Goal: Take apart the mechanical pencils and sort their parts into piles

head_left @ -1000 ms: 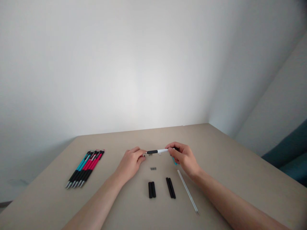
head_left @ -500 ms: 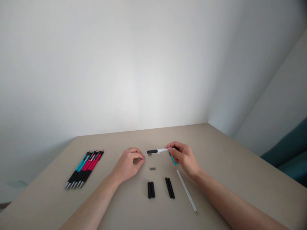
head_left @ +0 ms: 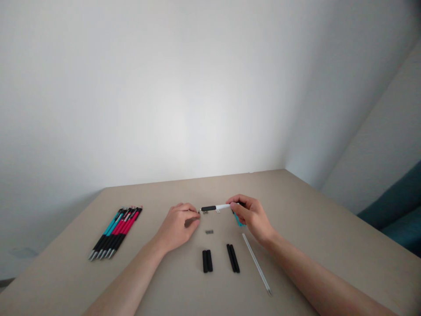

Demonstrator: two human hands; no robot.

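Note:
My right hand (head_left: pixel 248 215) is closed on a pen (head_left: pixel 223 206) with a white barrel and a black grip, held level and pointing left. The pen's back end is hidden in the fingers. My left hand (head_left: pixel 179 224) pinches a tiny part (head_left: pixel 199 212) at the pen's front end; it looks metallic but is too small to name surely. Below the pen lie small metal pieces (head_left: pixel 205 212) and a small white piece (head_left: pixel 217 211). Beneath my right hand are turquoise parts (head_left: pixel 238 219), partly covered. Several springs (head_left: pixel 209 231) lie on the table between my hands.
Several finished-looking pens (head_left: pixel 115 232), turquoise and pink with black grips, lie in a row at the left. Nearer me are two short black grips (head_left: pixel 207 261), two thinner black tubes (head_left: pixel 233 258) and white refills (head_left: pixel 257 264). A wall (head_left: pixel 197 109) borders the beige table (head_left: pixel 171 289).
My left hand has moved slightly right, bringing the tiny part to the pen's front end. My right hand and the pen are almost still.

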